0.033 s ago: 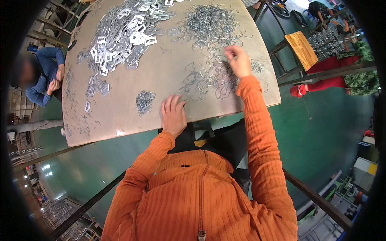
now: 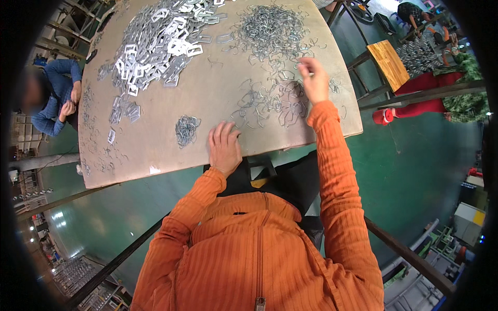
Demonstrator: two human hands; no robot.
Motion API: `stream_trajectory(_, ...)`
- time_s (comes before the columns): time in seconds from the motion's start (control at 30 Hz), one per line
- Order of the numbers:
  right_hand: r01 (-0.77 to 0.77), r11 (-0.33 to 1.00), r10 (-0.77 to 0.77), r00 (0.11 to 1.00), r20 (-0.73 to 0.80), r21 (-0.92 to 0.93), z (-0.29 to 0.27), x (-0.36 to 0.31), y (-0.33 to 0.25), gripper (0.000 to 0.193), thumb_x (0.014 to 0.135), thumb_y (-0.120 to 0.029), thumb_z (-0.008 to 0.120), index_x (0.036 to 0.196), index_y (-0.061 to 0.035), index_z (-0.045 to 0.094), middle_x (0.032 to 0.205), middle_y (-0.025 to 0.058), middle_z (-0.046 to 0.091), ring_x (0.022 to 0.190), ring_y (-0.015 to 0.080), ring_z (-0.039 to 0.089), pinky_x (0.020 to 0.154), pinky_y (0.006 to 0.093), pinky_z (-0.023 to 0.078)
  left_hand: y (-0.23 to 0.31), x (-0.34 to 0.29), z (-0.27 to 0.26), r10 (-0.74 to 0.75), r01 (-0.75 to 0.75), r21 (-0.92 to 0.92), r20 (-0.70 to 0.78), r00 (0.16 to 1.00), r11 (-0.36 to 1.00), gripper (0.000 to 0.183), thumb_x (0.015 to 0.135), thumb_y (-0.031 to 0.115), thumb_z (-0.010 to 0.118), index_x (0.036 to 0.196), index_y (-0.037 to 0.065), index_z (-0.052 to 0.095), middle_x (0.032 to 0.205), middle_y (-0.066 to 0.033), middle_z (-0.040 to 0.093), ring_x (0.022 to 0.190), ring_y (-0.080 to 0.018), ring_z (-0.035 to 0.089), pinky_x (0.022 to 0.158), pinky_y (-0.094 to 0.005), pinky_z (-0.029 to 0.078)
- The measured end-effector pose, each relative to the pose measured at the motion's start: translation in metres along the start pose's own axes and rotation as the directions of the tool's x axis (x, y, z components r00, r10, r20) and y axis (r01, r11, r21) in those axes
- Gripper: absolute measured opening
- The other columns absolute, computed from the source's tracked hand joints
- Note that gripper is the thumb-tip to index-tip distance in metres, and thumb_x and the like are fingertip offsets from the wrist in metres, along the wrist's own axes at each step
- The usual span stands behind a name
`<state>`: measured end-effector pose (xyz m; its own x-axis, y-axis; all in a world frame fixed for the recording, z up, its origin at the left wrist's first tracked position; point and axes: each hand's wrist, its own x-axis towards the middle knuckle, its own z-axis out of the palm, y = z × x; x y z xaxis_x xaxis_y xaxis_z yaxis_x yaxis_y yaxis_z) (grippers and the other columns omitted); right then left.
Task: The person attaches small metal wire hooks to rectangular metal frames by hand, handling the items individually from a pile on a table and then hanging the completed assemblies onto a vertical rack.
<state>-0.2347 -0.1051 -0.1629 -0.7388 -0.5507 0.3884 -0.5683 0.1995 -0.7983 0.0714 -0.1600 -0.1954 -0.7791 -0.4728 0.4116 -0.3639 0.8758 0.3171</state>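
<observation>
My left hand (image 2: pixel 224 147) lies on the near edge of the tan tabletop (image 2: pixel 161 158), palm down with its fingers stretched out. Just to its left is a small clump of bent wire hooks (image 2: pixel 187 130). My right hand (image 2: pixel 315 83) hovers over the right part of the table with its fingers curled in. Whether a hook is between those fingertips I cannot make out. Loose wire hooks (image 2: pixel 280 101) are scattered beside and below it. Beyond them rises a larger heap of the same hooks (image 2: pixel 272 28).
A big pile of flat metal rectangular frames (image 2: pixel 161 52) covers the far left of the table. A person in blue (image 2: pixel 57 93) sits at the left side. At right stand a wooden-topped stool (image 2: pixel 388 65) and a person in red trousers (image 2: pixel 425 98).
My right hand has shifted slightly to the right and a little nearer to me. My left hand has stayed in place on the table edge.
</observation>
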Motion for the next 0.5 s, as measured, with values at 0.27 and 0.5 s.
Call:
stream_trajectory(0.27, -0.264, 0.849, 0.433, 0.844, -0.318, 0.458, -0.006, -0.125, -0.001, 0.015, 0.095, -0.019, 0.053, 0.096, -0.0039, 0.056, 0.07, -0.0017, 0.051, 0.061, 0.0046, 0.044, 0.054, 0.0199, 0.037, -0.004, -0.004, -0.005, 0.109, -0.107, -0.083, 0.021, 0.994, 0.991, 0.028, 0.071, 0.005, 0.058, 0.098, 0.01, 0.055, 0.119, -0.0068, 0.051, 0.118, -0.0269, 0.044, 0.099, -0.0454, 0.032)
stream_trajectory(0.5, -0.319, 0.846, 0.474, 0.817, -0.329, 0.427, 0.002, -0.133, -0.007, 0.013, 0.095, -0.019, 0.054, 0.094, -0.0058, 0.055, 0.066, -0.0029, 0.051, 0.056, 0.0026, 0.044, 0.05, 0.0177, 0.035, -0.007, -0.005, -0.008, 0.137, -0.136, -0.13, -0.004, 0.991, 0.982, 0.028, 0.071, 0.003, 0.058, 0.099, 0.009, 0.057, 0.122, -0.008, 0.05, 0.121, -0.0278, 0.042, 0.099, -0.0461, 0.031)
